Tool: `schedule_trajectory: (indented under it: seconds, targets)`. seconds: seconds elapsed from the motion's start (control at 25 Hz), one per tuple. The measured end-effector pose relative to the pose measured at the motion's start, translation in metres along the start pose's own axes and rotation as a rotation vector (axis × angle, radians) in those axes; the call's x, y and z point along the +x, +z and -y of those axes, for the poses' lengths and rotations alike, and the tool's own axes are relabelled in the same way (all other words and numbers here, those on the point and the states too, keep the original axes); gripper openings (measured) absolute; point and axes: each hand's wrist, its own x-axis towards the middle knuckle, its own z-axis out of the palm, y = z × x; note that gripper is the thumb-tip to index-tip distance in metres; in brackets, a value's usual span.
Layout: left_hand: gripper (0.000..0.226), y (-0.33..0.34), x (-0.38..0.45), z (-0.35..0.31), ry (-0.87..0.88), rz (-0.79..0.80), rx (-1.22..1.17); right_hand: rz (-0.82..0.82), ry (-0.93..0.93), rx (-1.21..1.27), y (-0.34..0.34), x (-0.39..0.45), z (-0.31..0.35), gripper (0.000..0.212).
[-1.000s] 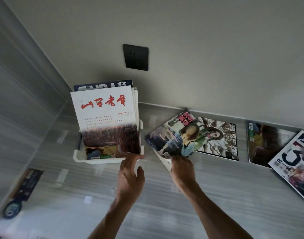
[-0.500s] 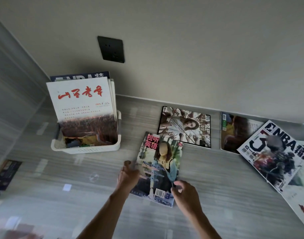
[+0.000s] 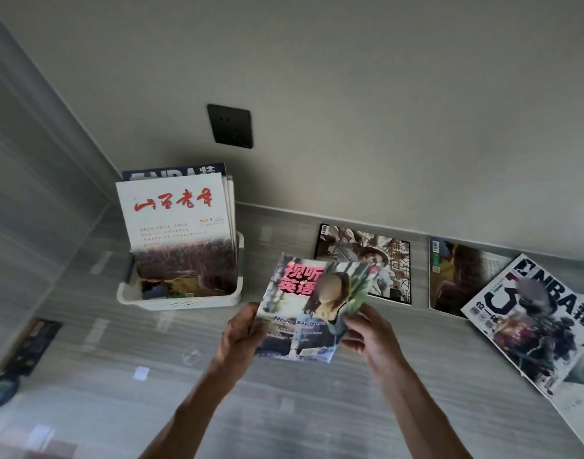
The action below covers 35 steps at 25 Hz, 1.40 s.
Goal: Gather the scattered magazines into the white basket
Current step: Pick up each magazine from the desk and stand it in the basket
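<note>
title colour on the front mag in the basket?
Red title on a white cover, in the white basket; head view.

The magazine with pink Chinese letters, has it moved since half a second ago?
Yes. The magazine has lifted off the floor, now overlapping the floor magazine near the wall.

The held magazine (image 3: 312,306) is motion-blurred, its small cover lines unreadable, and it hides the near corner of the magazine behind it (image 3: 366,256). Far right of the grip, the frame edge cuts an NBA magazine (image 3: 535,323) (lower corner lost).
</note>
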Motion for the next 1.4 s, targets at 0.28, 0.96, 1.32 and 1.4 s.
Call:
schedule_trajectory:
  seconds: [0.28, 0.96, 1.32, 1.4]
  targets:
    - [0.013, -0.033, -0.007, 0.004, 0.025, -0.277, 0.362, -0.131, -0.331, -0.433, 0.059, -0.02, -0.012, 0.012]
    - [0.014, -0.221, 0.109, -0.082, -0.005, -0.613, 0.561, -0.128, -0.492, -0.446, 0.269, 0.076, 0.103, 0.008]
    - [0.046, -0.198, 0.093, -0.036, 0.018, -0.642, 0.585, -0.17, -0.41, -0.494, 0.273, 0.07, 0.051, 0.031]
    - [0.043, -0.16, 0.075, -0.029, 0.189, -0.525, 0.591, -0.152, -0.453, -0.487, 0.254, 0.043, 0.021, 0.031]
